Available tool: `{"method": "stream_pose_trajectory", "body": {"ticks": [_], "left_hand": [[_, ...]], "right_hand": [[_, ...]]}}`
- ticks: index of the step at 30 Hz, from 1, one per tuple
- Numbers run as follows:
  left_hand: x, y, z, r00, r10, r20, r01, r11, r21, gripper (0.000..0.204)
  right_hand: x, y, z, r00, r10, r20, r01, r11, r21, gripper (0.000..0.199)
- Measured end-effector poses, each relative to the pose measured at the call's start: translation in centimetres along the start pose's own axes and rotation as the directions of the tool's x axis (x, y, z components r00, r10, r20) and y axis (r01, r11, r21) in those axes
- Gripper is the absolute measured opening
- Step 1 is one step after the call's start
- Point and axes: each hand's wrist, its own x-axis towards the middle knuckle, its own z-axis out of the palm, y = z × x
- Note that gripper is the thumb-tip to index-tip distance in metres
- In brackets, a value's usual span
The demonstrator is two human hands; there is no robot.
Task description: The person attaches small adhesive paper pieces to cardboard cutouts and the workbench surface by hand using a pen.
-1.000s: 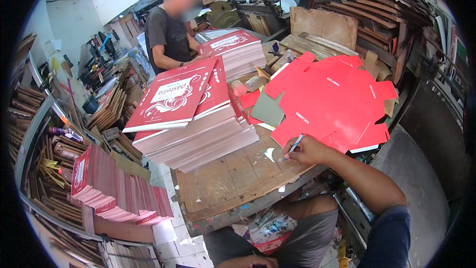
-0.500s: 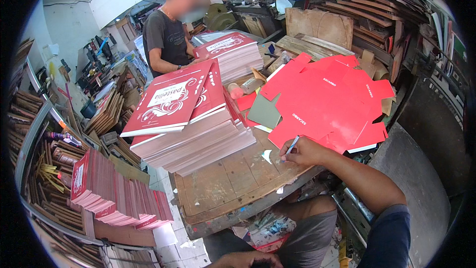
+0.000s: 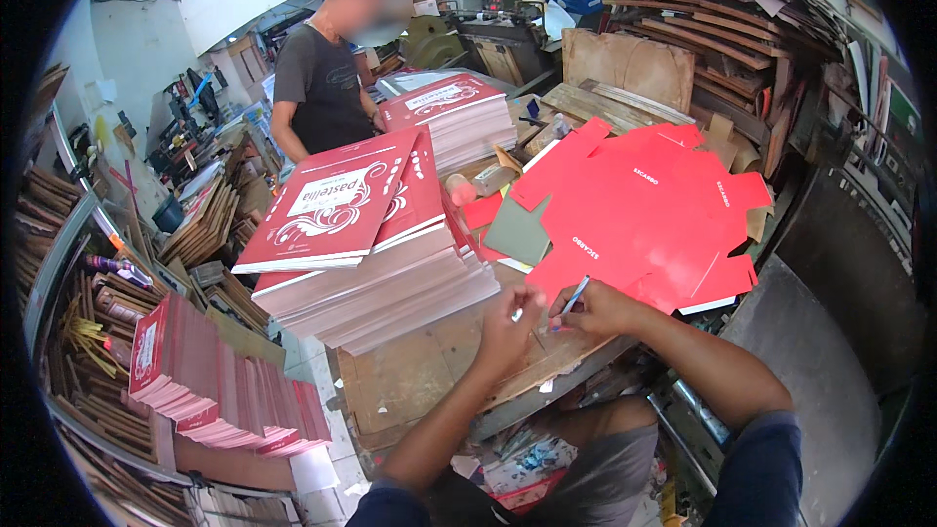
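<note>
My right hand [image 3: 592,309] is closed around a slim pen-shaped tool [image 3: 576,296], pale blue and white, slanting down toward the wooden work board [image 3: 420,381]. Just left of it, my left hand [image 3: 508,327] is raised over the board with its fingers curled together. A bit of white shows by those fingertips; whether it is pinched or lies behind them I cannot tell. Beyond both hands, flat red die-cut box sheets [image 3: 644,205] lie in a pile. To the left of my hands rises a tall stack of red-and-white printed sheets [image 3: 381,298].
A person [image 3: 327,78] in a dark shirt stands behind a second printed stack [image 3: 454,122]. More red-edged stacks [image 3: 224,381] sit low at the left. A grey-green card piece [image 3: 517,229] lies beside the red sheets. Wooden boards [image 3: 703,20] are piled at the back right.
My left hand has come up from my lap to the board, beside the right, where a white scrap lay. The right hand keeps the tool. The other person's arm has dropped from the stack.
</note>
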Motion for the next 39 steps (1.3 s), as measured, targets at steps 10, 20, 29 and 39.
{"method": "stream_pose_trajectory", "body": {"ticks": [10, 20, 29, 39], "left_hand": [[2.9, -5.0, 1.9, 0.983, 0.179, -0.035, -0.174, 0.978, 0.118, 0.020], [2.8, -4.6, 1.9, 0.986, 0.163, 0.035, -0.166, 0.982, 0.095, 0.030], [3.0, -3.8, 1.2, 0.912, 0.353, -0.210, -0.307, 0.925, 0.224, 0.024], [3.3, -5.5, 1.2, 0.939, 0.337, -0.068, -0.221, 0.744, 0.631, 0.018]], "right_hand": [[0.0, -1.2, -0.2, 0.997, 0.069, 0.046, -0.073, 0.993, 0.094, 0.017], [0.0, -1.6, -0.2, 0.993, 0.105, 0.061, -0.110, 0.990, 0.092, 0.020], [0.0, -2.5, -0.3, 0.980, 0.177, 0.090, -0.190, 0.967, 0.171, 0.022], [0.2, -2.8, -0.6, 0.985, 0.162, 0.055, -0.168, 0.978, 0.124, 0.022]]}}
